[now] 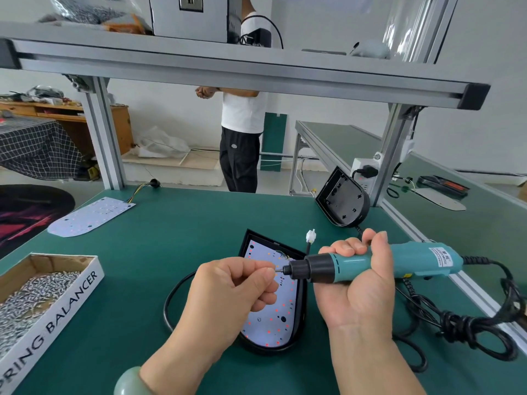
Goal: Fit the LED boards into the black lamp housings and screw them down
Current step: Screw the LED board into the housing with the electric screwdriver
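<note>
The LED board (268,323) lies face up inside the black housing (302,309). The housing sits flat on the green bench (171,238), directly under both hands. Over the housing's upper half, the left hand (233,289) has thumb and forefinger pinched together at the tip of the screwdriver (422,259). What they pinch is too small to make out, though it is most likely a screw going onto the bit. The right hand (359,283) is wrapped firmly round the screwdriver's barrel and holds it level above the housing, bit pointing left. A white plug (310,236) on a short lead sticks up just beyond the housing's far edge.

Well to the left of the housing stands a cardboard box (68,297) of loose screws (34,292). Further back on that side a second board (88,216) lies bare on the bench. Behind the housing to the right, a second housing (342,201) leans on edge by the frame post (390,155). The tool's cord (456,320) lies in a tangle right of the housing.

As I judge it, several things could go wrong:
- The screw could fall off the bit as the tool tips down, and land among the LEDs.
- A bit that enters tilted could cross-thread the screw or skid across the board.
- Neither hand steadies the board, so it could shift off its holes.
- The knotted cord could tug the tool aside.
</note>
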### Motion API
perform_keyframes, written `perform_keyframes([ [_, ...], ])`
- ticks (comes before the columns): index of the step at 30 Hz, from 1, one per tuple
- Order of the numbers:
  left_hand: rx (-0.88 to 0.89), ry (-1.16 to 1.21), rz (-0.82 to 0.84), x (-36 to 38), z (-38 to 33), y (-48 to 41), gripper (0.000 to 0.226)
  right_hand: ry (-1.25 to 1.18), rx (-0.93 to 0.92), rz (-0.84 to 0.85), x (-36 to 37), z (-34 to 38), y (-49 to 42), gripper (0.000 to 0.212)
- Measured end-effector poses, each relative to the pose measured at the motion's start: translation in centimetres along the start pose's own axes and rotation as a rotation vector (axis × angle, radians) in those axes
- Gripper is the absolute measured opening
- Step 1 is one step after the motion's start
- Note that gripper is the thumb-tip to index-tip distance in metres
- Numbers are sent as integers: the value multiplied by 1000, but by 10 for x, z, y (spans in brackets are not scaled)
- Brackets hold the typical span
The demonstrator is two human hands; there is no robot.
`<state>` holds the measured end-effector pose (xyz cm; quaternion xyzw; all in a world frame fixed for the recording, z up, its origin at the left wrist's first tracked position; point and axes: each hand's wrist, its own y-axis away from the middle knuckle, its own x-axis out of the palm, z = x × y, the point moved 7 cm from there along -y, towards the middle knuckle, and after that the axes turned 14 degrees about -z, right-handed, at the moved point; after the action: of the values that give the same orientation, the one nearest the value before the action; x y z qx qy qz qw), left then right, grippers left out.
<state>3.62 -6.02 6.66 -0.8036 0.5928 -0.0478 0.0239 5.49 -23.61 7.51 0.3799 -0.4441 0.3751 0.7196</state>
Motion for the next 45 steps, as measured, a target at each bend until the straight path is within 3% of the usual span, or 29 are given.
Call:
perform_keyframes([
  [5, 12, -33, -23, 0, 2, 1, 19, -13, 1, -19, -1, -1, 0, 19],
  [9, 48, -95, 5, 1, -5, 1, 7, -15, -15, -36, -4, 3, -2, 19],
  [13, 168, -186, -258, -29, -12, -17, 16, 3, -58, -54, -7, 10, -8, 18],
  [15, 97, -307, -320, -40, -2, -30, 26, 52, -110, -80, -8, 14, -14, 17],
  [17, -86, -359, -167, -31, 19, -38, 29, 115, -163, -96, -5, 15, -21, 17],
  [19, -266, -316, 34, -13, 35, -36, 18, 177, -204, -86, 2, 12, -28, 16],
  [21, -357, -318, 115, -3, 43, -34, 14, 236, -227, -51, 12, 4, -33, 15],
  [24, -316, -481, 168, 0, 48, -36, 31, 296, -238, -7, 24, -10, -41, 13],
  [28, -216, -608, 143, -2, 49, -40, 11, 366, -278, 45, 36, -22, -50, 15],
  [40, -162, -599, 147, 2, 52, -44, 7, 451, -266, 157, 42, -47, -57, 13],
  [45, -166, -614, 136, 0, 56, -46, 17, 547, -332, 232, 56, -52, -52, 17],
])
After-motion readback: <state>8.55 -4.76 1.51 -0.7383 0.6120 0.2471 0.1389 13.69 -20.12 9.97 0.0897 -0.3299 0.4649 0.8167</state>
